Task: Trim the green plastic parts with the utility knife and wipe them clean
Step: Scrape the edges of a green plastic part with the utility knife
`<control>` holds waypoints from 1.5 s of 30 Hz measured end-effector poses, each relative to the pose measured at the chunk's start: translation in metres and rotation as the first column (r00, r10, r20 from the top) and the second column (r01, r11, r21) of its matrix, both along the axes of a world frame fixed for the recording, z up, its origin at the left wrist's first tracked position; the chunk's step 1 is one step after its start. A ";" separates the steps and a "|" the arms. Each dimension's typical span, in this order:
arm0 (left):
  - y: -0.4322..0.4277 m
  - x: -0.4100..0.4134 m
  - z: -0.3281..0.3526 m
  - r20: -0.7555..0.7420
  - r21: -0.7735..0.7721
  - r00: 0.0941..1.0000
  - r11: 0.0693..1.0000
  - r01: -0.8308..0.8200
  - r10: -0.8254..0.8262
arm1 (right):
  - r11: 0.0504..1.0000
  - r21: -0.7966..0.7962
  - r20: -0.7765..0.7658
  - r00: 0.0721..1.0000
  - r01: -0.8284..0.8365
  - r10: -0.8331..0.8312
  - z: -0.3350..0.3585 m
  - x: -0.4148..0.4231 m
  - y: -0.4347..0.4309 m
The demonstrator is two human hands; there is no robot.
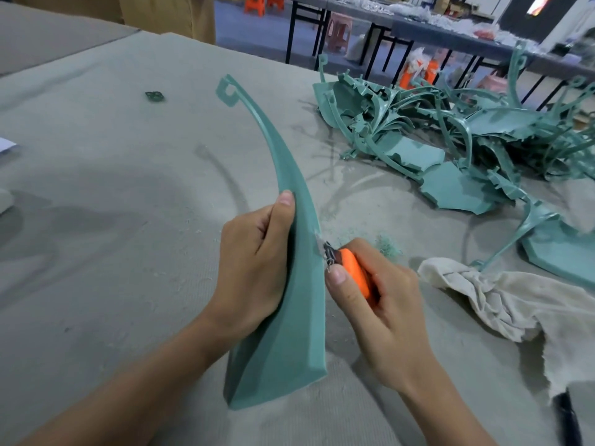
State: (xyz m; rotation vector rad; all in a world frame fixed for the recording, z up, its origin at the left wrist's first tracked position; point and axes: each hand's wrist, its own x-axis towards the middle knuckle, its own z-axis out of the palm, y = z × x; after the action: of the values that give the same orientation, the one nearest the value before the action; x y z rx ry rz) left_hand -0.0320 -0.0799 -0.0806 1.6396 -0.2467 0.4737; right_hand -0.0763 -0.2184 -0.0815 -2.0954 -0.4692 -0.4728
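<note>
Part in work: long curved green plastic part [289, 333], broad end low against the table [112, 188], narrow hooked tip pointing up and away.

Left grip [254, 262] clasps the part from its left side at mid-length. The thumb lies along the near face and the fingers pass out of sight behind it.

Right grip [386, 310], just right of the part, is closed round the orange handle of the utility knife [355, 275], with the thumb tip up beside the blade carrier. The blade meets the part's right edge; the exact contact point is blurred.

Green shavings [389, 246] lie on the table just right of the part, beyond the knife.

Off-white rag [499, 300] lies crumpled to the right of the part, apart from it.

Pile of green parts [450, 133] is heaped right of the part's upper half; its nearest pieces reach the rag.

Small dark green scrap [155, 96] lies left of the part's tip, well apart.

Black object [568, 420] sits far right of the part's base, cut off by the frame; cannot identify it.
</note>
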 end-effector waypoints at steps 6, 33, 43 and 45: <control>0.000 -0.002 0.003 0.029 0.005 0.997 0.998 0.065 -0.065 | 1.000 0.025 -0.007 1.000 -0.006 0.006 0.001 0.001 -0.003; -0.006 -0.013 0.009 -0.044 -0.110 0.978 0.974 0.199 -0.204 | 0.987 0.147 0.079 0.996 -0.063 0.052 0.000 0.002 -0.002; -0.003 -0.010 0.009 -0.023 -0.049 0.976 0.975 0.216 -0.217 | 0.988 0.146 0.043 0.998 -0.048 0.042 0.000 0.003 -0.006; -0.003 -0.010 0.008 -0.027 -0.039 0.975 0.975 0.220 -0.221 | 0.989 0.145 0.037 0.999 -0.038 0.033 0.001 0.005 -0.007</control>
State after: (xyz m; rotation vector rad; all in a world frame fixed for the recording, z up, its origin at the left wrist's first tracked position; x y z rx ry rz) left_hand -0.0422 -0.0829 -0.0725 1.5622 -0.3906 0.2822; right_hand -0.0718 -0.2253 -0.0802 -1.9386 -0.4771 -0.5084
